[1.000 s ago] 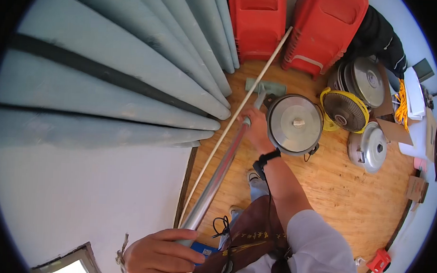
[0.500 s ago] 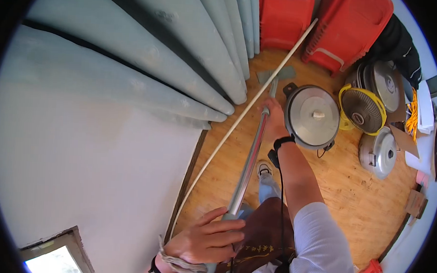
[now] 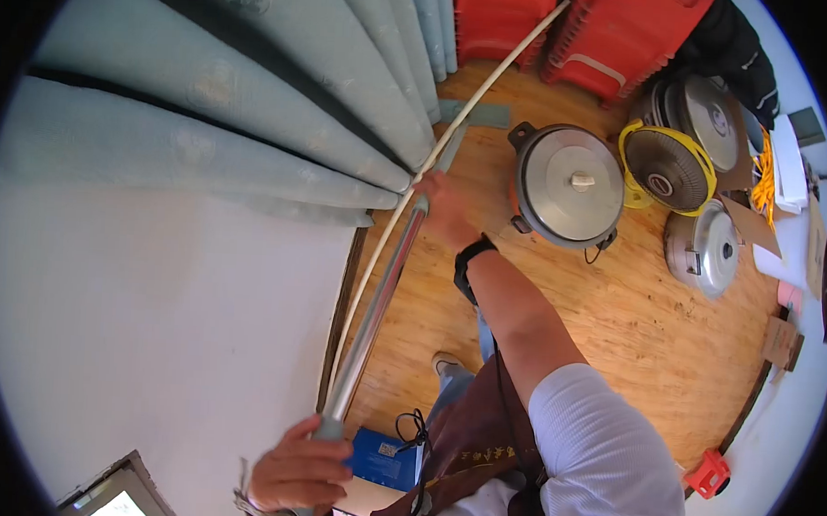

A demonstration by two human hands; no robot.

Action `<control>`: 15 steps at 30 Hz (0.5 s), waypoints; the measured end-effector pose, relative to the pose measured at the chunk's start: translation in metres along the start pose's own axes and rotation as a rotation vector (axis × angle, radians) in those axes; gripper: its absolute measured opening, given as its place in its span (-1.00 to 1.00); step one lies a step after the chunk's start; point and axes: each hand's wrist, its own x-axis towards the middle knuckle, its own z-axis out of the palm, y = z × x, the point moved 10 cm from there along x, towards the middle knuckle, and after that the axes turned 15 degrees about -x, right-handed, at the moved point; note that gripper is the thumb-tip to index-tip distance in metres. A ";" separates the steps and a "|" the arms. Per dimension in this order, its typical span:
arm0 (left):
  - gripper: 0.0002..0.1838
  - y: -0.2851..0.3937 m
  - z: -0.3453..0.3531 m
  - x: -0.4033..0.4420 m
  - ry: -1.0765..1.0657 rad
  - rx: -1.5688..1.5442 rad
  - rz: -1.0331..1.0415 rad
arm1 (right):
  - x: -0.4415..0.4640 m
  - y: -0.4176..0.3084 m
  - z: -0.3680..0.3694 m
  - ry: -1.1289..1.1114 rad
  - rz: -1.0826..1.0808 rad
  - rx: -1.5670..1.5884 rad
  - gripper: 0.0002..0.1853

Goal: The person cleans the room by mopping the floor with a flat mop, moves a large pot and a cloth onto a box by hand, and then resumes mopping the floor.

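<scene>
A flat mop with a long silver pole (image 3: 375, 321) slants across the floor beside the wall. Its grey-green head (image 3: 480, 114) lies flat on the floor past the curtain's lower end. My right hand (image 3: 445, 209), slightly blurred, is closed round the upper part of the pole, close to a thin white pipe (image 3: 377, 254). Lower down, my left hand (image 3: 301, 470) has its fingers curled over the grey grip end of the handle. To the right of my right hand stands a round electric pan with a metal lid (image 3: 572, 184).
Light blue curtains (image 3: 282, 95) hang at upper left. Red plastic stools (image 3: 617, 41) stand at the back. A yellow-rimmed fan (image 3: 668, 170) and a silver pot (image 3: 705, 248) sit at right. Near my feet is a blue box (image 3: 382, 459).
Both hands and the mop have moved left, toward the wall and curtain. The mop head has shifted left with them. The blue box has come into view.
</scene>
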 end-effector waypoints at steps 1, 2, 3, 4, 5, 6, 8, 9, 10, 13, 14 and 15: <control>-0.91 0.006 0.006 -0.005 -0.018 -0.048 0.024 | -0.013 -0.010 0.002 -0.029 -0.064 -0.063 -0.61; -0.88 0.022 0.003 -0.009 0.109 -0.109 0.090 | -0.024 -0.024 0.000 -0.061 -0.132 -0.127 -0.62; -0.84 0.039 0.000 -0.016 0.239 -0.170 0.155 | -0.033 -0.033 -0.004 -0.055 -0.136 -0.136 -0.62; -0.80 0.053 -0.006 -0.026 0.369 -0.230 0.215 | -0.044 -0.046 0.001 -0.156 -0.127 -0.083 -0.66; -0.80 0.062 -0.009 -0.035 0.367 -0.229 0.219 | -0.058 -0.058 0.007 -0.257 -0.116 -0.027 -0.70; -0.77 0.075 -0.013 -0.046 0.294 -0.292 0.271 | -0.072 -0.075 0.007 -0.303 -0.144 -0.030 -0.74; -0.72 0.120 -0.014 -0.076 0.303 -0.314 0.365 | -0.113 -0.121 0.007 -0.373 -0.204 0.048 -0.79; -0.70 0.138 -0.017 -0.090 0.380 -0.285 0.405 | -0.139 -0.138 0.014 -0.402 -0.223 0.122 -0.81; -0.72 0.157 -0.016 -0.091 0.210 -0.282 0.473 | -0.161 -0.157 0.014 -0.419 -0.239 0.147 -0.83; -0.75 0.208 -0.014 -0.108 0.164 -0.257 0.464 | -0.229 -0.213 0.005 -0.432 -0.292 0.352 -0.86; -0.75 0.219 -0.017 -0.112 0.171 -0.242 0.462 | -0.257 -0.232 0.012 -0.544 -0.323 0.394 -0.88; -0.76 0.230 -0.012 -0.113 0.089 -0.306 0.457 | -0.288 -0.249 0.020 -0.657 -0.356 0.439 -0.88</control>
